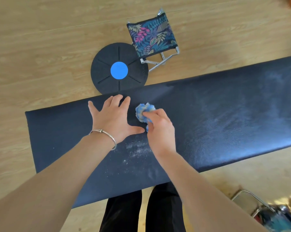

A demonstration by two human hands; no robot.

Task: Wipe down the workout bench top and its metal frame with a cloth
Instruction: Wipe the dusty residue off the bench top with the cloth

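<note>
Right hand [159, 131] around bunched cloth [144, 112]

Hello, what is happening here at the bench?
A person is wiping the dark bench top. The right hand grips a bunched blue cloth against the pad, while the left hand rests flat on it beside the cloth. White dust lies near the wrists, and pale smears show further right.
</note>
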